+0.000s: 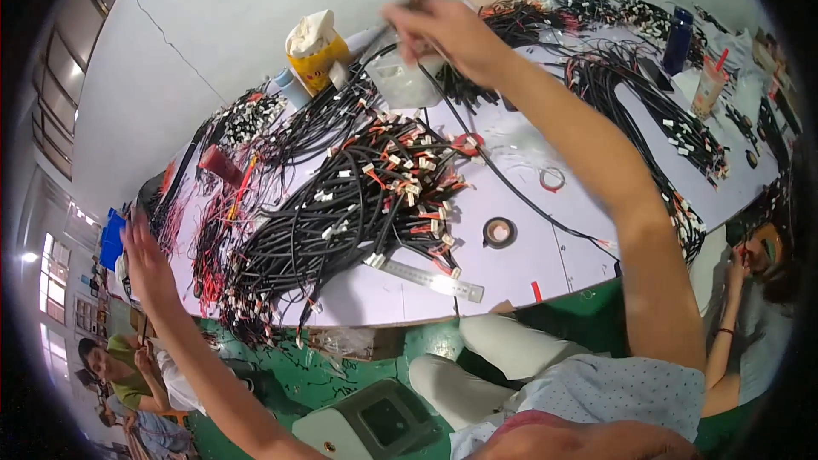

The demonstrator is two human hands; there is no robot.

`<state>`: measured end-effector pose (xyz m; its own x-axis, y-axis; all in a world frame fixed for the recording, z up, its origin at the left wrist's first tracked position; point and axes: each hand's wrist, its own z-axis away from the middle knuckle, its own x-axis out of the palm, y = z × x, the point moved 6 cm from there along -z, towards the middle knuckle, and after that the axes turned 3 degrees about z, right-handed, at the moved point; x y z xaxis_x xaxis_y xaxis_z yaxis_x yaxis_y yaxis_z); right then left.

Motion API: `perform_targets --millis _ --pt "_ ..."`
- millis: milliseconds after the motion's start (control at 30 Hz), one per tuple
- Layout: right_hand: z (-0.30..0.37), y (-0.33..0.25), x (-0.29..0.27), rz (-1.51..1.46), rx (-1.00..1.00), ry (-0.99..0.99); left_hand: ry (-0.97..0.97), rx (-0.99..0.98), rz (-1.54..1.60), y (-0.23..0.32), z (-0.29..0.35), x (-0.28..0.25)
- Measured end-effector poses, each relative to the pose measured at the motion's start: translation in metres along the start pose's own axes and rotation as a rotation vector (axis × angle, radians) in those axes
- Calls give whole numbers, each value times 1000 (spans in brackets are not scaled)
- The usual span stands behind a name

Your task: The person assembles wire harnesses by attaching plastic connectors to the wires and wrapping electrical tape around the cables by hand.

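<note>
My right hand (443,38) is raised over the far middle of the table, blurred by motion, its fingers closed on a black cable (511,187). This cable slopes down to the right, and its stripped, reddish end lies on the white table. Out past the table's left side, my left hand (146,266) is up with fingers stretched, and I see nothing in it. A big heap of black cables (332,196) with white connectors and red wires fills the middle. Below my right hand stands a clear plastic box (400,81).
A steel ruler (426,279) and a roll of black tape (499,232) lie near the front edge. Behind are a yellow tissue pack (315,64), a dark bottle (678,41) and a drink cup (709,85). More cable bundles (613,94) lie right. Other people sit left and right.
</note>
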<state>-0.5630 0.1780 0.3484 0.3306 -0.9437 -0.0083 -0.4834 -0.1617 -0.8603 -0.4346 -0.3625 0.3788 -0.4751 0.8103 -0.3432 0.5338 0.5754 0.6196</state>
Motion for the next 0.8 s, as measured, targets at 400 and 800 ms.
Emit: perform_targets --millis 400,800 --pt "-88 164 -74 1232 129 229 -184 -696 581 -81 91 260" --pt "-124 1 -78 1159 -196 669 -313 -625 598 1 144 237"
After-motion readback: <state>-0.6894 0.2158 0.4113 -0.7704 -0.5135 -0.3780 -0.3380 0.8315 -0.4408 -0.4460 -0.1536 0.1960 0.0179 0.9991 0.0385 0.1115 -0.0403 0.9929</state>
